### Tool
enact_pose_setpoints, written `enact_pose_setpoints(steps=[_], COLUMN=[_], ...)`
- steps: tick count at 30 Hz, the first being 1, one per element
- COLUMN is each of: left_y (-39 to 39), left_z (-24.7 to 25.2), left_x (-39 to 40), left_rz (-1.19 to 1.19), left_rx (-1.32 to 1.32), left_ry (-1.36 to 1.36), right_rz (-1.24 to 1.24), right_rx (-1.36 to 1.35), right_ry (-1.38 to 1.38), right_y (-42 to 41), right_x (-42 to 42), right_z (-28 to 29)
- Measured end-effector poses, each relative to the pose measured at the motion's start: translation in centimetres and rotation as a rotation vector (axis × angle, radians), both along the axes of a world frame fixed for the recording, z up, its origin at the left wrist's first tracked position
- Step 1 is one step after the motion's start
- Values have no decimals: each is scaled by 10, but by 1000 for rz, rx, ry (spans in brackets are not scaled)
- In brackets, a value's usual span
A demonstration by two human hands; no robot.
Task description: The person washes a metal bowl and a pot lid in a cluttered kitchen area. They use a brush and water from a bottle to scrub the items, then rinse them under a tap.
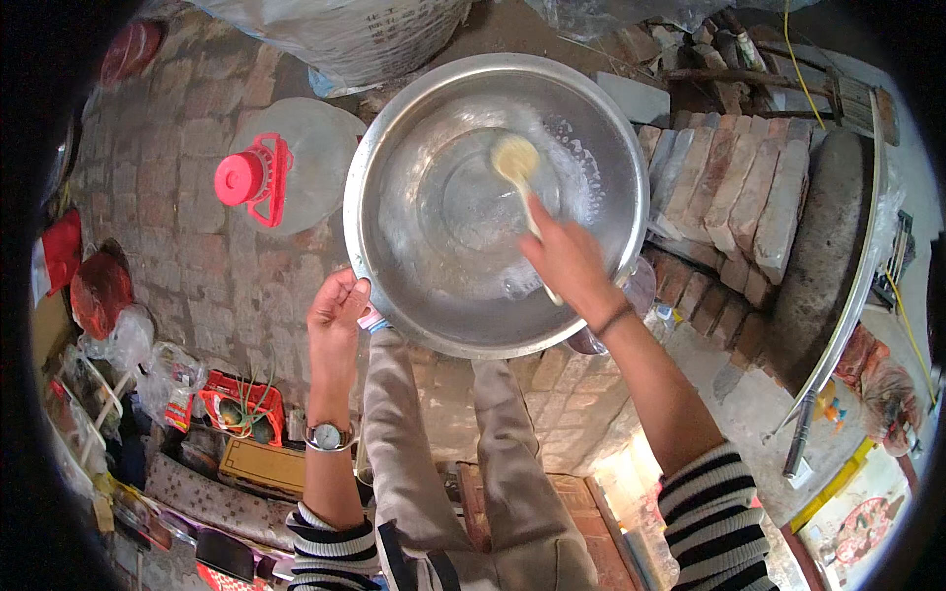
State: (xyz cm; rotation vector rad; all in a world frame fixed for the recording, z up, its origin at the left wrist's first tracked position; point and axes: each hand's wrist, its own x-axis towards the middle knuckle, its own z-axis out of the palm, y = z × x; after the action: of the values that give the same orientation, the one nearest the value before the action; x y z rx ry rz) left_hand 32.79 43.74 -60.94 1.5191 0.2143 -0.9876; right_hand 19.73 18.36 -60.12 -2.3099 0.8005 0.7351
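A wide metal basin [403, 310] sits before me, just beyond my knees. Water and white suds [580, 173] show inside it, thickest along the right side. My right hand [569, 262] grips the pale handle of a round-headed brush [515, 157], whose head is over the basin's bottom and slightly blurred. At the near left of the basin, my left hand [338, 301] pinches the rim between thumb and fingers. Beside the basin on the left stands a large translucent plastic jug [318, 162] with a red cap and handle [244, 179].
Stacked bricks [739, 185] rise close to the basin's right side. A big white woven sack [355, 37] bulges behind it. Toward the lower left are a red plastic basket [244, 406] and clear plastic bags [166, 377]. Brick paving [177, 244] covers the floor.
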Motion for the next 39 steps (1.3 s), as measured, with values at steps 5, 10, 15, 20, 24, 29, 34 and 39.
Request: enact_pose_setpoints(steps=[5, 10, 15, 20, 24, 29, 34, 39], left_y=[0, 0, 0, -4, -10, -5, -6, -4], left_z=[-5, -7, -4, 0, -1, 0, -1, -1], left_x=[0, 2, -1, 3, 6, -1, -2, 6], left_rz=[-50, -80, -67, -61, -91, -48, -40, -106], left_rx=[-43, -30, 1, 7, 10, 10, -18, -2], left_ry=[-47, -81, -74, -76, -105, -69, -89, -132], right_rz=[192, -31, 125, 302, 454, 237, -448, -1023], right_rx=[74, 28, 102, -209, -342, 307, 964, 892], right_ry=[-43, 94, 52, -14, 200, 509, -44, -341], right_y=[62, -6, 57, -28, -85, -12, 60, 2], right_x=[-16, 4, -15, 45, -28, -70, 4, 81], right_z=[7, 3, 12, -6, 4, 35, 15, 16])
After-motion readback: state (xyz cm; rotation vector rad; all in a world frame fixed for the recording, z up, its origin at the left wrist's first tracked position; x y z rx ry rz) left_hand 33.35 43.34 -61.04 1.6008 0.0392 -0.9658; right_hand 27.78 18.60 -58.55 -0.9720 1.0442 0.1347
